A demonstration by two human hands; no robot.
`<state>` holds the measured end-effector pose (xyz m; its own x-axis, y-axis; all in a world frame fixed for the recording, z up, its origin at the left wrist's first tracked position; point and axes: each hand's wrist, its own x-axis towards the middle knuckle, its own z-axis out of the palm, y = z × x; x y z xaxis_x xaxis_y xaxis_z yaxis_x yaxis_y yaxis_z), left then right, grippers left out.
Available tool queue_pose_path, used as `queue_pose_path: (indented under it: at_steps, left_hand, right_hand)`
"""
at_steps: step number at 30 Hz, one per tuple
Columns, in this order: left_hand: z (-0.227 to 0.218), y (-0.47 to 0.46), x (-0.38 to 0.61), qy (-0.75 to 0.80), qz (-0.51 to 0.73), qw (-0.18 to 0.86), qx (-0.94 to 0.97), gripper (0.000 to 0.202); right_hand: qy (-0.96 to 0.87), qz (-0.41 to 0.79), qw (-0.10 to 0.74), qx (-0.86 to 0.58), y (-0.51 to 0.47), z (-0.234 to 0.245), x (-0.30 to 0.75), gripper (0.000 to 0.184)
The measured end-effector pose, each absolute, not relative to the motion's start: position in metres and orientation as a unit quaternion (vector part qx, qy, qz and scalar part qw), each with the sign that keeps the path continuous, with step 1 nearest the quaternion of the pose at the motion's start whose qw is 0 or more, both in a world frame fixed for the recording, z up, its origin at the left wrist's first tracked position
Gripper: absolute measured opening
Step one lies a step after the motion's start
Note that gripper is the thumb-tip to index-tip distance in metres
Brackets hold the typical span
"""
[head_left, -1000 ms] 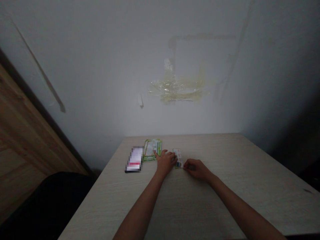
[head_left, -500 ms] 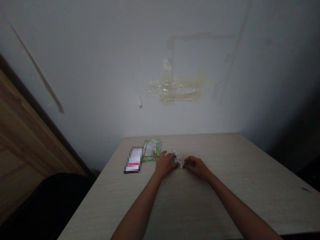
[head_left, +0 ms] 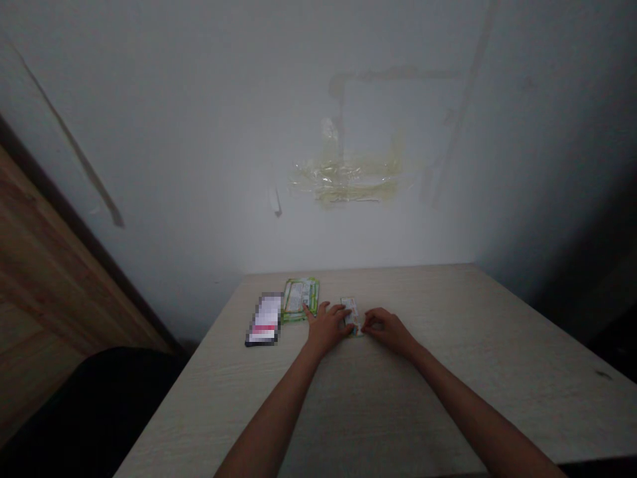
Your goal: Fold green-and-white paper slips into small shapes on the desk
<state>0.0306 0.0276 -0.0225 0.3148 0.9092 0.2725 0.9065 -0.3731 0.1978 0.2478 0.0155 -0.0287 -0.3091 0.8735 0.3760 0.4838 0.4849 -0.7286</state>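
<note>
A small printed packet point(head_left: 351, 312) lies flat on the pale wooden table point(head_left: 448, 372) between my two hands. My left hand point(head_left: 326, 326) rests palm down with spread fingers, its fingertips on the packet's left edge and its index finger beside a green packet point(head_left: 299, 297). My right hand point(head_left: 388, 330) is curled, its fingertips pinching the small packet's near right corner.
A phone point(head_left: 265, 318) with a lit screen lies left of the green packet. The table butts against a white wall with old tape marks point(head_left: 348, 179). A wooden panel point(head_left: 44, 279) stands at the left, with a dark shape point(head_left: 84, 411) below it.
My right hand has crept a little left, closer to the small packet's corner. The view has drifted slightly. My left hand stays where it was.
</note>
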Motion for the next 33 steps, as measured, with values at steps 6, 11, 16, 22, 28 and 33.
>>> queue_pose_path:
  at_steps: [6,11,16,22,28,33]
  left_hand:
    - [-0.024,0.028,0.030,0.557,0.181,0.012,0.811,0.043]
    - [-0.024,0.028,0.030,0.548,0.197,0.022,0.813,0.041]
    - [-0.025,0.028,0.030,0.550,0.201,0.014,0.811,0.041]
    - [-0.028,0.029,0.029,0.548,0.190,0.002,0.815,0.042]
    - [-0.028,0.029,0.029,0.542,0.201,0.013,0.816,0.043]
    - [-0.026,0.028,0.029,0.549,0.191,0.015,0.814,0.042]
  right_hand:
    - [-0.763,0.248,0.398,-0.445,0.023,-0.029,0.245,0.004]
    - [-0.766,0.221,0.395,-0.455,0.032,-0.032,0.243,0.005]
    - [-0.763,0.190,0.400,-0.470,0.043,-0.035,0.240,0.007]
    - [-0.752,0.177,0.398,-0.495,0.057,-0.037,0.237,0.006]
    - [-0.741,0.165,0.409,-0.506,0.069,-0.041,0.234,0.007]
    - [-0.730,0.164,0.416,-0.517,0.078,-0.041,0.231,0.007]
